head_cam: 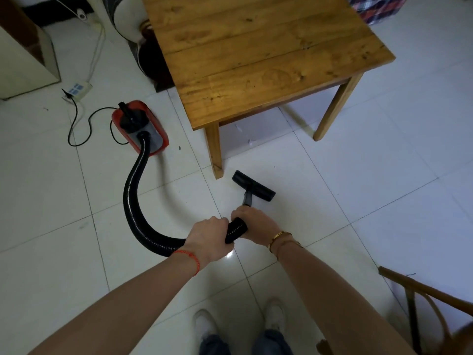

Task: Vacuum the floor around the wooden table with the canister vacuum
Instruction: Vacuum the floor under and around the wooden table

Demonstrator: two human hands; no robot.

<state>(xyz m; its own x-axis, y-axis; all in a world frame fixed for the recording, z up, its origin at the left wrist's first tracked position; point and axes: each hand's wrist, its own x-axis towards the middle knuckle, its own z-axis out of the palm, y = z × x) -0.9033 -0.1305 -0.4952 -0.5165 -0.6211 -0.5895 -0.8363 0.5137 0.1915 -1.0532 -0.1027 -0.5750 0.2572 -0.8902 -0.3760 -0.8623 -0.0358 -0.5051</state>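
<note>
A red and grey canister vacuum (143, 124) stands on the white tiled floor, left of the wooden table (256, 55). Its black ribbed hose (133, 201) curves down and right into my hands. My left hand (208, 239) grips the hose end. Just ahead of it, my right hand (252, 222) holds the wand where it joins the hose. The black floor nozzle (253, 185) lies flat on the tiles, just right of the table's near left leg (215, 149).
A black power cord (79, 124) runs from the vacuum to a white power strip (78, 89) at the left. A wooden chair (425, 311) stands at the lower right. Small bits of debris (249, 142) lie under the table. A cabinet (25, 60) sits at the far left.
</note>
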